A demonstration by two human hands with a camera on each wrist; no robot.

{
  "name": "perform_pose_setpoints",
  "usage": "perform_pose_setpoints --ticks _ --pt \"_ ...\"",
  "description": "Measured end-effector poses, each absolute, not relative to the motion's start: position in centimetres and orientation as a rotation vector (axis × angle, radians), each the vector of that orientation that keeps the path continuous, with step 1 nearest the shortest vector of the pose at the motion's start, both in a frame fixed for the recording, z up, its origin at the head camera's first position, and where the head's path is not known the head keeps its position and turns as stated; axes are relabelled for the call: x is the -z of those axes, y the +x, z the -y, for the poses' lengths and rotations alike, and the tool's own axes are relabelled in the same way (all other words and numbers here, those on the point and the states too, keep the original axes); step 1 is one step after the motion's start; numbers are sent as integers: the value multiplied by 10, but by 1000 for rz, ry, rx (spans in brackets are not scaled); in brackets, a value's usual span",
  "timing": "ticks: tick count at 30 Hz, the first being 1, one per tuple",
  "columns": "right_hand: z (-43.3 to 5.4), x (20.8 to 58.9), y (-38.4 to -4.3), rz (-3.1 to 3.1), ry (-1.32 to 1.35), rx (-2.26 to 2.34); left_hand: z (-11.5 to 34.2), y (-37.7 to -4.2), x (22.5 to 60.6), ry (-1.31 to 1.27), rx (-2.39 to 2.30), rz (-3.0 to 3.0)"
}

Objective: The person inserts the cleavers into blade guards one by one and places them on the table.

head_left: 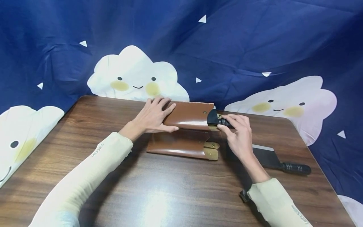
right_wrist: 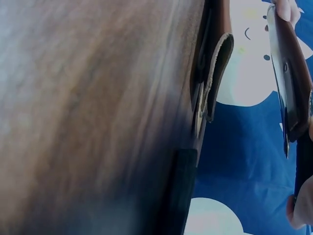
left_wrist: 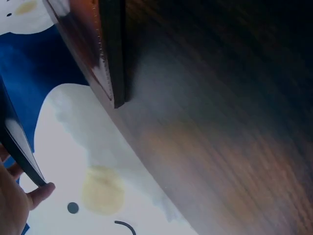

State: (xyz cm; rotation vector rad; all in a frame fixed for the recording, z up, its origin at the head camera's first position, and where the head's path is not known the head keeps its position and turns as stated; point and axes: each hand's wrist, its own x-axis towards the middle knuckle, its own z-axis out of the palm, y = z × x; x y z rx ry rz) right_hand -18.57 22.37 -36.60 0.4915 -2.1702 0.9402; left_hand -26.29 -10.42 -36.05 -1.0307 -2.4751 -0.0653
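My left hand (head_left: 151, 116) grips the far-left part of a brown leather knife sheath (head_left: 188, 115), fingers over its upper edge and thumb along the lower one. A black-handled knife (head_left: 212, 118) sits in this sheath, most of its blade hidden and only the dark heel showing at the mouth. My right hand (head_left: 239, 132) holds the knife's black handle, thumb below and fingers above. In the right wrist view, sheath (right_wrist: 293, 83) and handle (right_wrist: 304, 156) are held up above the table. Nearer me, a second brown sheath (head_left: 178, 145) lies flat, its two tan snap straps pointing right.
A dark-bladed cleaver (head_left: 266, 156) lies on the wooden table (head_left: 127, 189) at the right, handle toward the right edge. By the right sleeve is a small black object (head_left: 244, 195), mostly hidden. A blue curtain (head_left: 227, 37) with clouds hangs behind the table.
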Motion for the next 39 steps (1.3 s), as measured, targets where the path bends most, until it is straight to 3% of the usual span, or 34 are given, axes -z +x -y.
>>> perform_pose_setpoints --ticks 39 --pt "-224 379 -227 2356 312 -1096 103 -301 378 -1041 59 2746"
